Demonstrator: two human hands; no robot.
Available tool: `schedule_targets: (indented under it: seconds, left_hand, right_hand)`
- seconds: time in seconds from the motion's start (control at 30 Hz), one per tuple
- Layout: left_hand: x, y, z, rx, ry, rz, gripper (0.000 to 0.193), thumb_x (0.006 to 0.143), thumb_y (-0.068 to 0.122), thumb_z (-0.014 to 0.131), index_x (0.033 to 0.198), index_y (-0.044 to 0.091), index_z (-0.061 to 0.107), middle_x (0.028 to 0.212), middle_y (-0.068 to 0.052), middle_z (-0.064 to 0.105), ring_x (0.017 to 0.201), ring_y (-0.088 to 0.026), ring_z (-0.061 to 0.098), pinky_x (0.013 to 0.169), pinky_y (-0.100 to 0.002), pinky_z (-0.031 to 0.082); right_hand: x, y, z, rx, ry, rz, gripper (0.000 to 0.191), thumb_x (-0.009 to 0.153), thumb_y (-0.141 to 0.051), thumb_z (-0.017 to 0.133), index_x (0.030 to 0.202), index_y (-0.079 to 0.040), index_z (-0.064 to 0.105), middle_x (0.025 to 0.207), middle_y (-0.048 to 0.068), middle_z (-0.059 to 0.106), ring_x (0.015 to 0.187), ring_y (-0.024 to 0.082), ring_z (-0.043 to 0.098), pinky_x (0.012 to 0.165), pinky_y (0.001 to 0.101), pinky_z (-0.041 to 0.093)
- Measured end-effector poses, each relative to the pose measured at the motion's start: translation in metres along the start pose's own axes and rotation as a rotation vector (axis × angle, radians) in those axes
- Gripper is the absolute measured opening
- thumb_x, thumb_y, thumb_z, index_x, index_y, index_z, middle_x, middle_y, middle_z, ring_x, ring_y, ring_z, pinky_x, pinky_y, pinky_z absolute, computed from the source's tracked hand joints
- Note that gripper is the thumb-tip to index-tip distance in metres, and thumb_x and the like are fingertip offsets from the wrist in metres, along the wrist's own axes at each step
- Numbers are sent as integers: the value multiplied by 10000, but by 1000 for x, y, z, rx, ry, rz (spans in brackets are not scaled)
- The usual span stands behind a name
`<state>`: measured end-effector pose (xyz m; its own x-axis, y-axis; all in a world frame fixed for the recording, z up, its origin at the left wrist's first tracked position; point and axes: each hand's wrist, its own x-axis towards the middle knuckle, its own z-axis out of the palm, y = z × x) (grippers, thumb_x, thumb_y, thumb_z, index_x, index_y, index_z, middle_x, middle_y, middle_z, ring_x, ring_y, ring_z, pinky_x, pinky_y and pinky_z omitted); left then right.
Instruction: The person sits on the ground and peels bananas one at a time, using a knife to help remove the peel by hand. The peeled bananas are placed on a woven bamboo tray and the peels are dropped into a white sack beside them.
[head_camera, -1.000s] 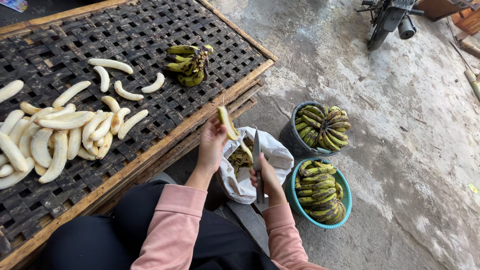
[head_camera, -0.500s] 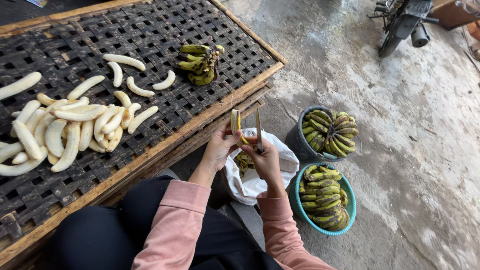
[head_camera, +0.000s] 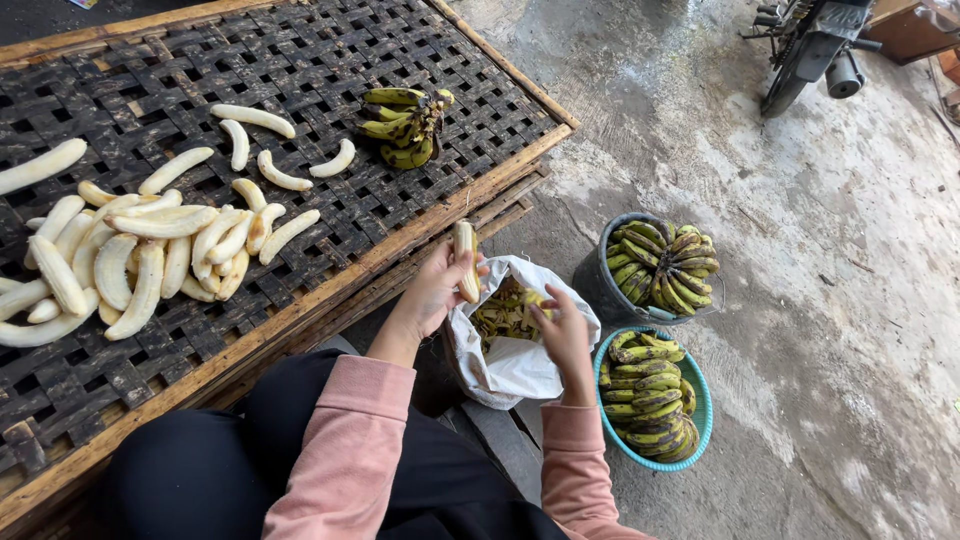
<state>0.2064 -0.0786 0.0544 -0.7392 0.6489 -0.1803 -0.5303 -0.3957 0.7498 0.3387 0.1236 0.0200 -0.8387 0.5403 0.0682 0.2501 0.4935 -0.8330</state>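
We note the half-peeled banana (head_camera: 465, 258) upright above the white bag (head_camera: 515, 365) of peels, clasped in our left hand (head_camera: 437, 290). Our right hand (head_camera: 562, 335) hovers over the bag; whether it holds anything, we cannot tell. Risk: the slick flesh could slip from a loose clasp into the bag, missing the woven rack (head_camera: 300, 60).

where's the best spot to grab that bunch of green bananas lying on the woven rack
Probably at the stalk end of the bunch of green bananas, on its right side, where the fruits join in one dark knot. Come from above and from the right: the fingers of the bunch fan out leftward, lying flat on the woven rack, so the crown is the one compact part that carries them all.
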Motion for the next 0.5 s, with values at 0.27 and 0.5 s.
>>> schedule_targets:
  seconds: [0.27, 0.5]
  left_hand:
    - [-6, -18, 18, 777, -16, 250, 327, 888, 84, 733, 1208, 104, 673, 1071, -74, 733, 1010, -191, 727, 874, -346, 602]
    - [-8, -21, 20, 801, 48, 305, 283, 939, 66, 673, 1221, 74, 651, 1065, -109, 778, 989, -143, 763, 839, -326, 598]
  right_hand:
    - [7, -57, 26, 387, 54, -194, 213, 993, -116, 745, 1168, 0, 712, 902, 41, 718, 723, 66, 598, 639, 239, 479]
    - [3, -71, 42, 245, 226, -354, 112, 986, -101, 724, 1030, 2, 721, 825, 11, 712, 716, 25, 577, 633, 186, 474]
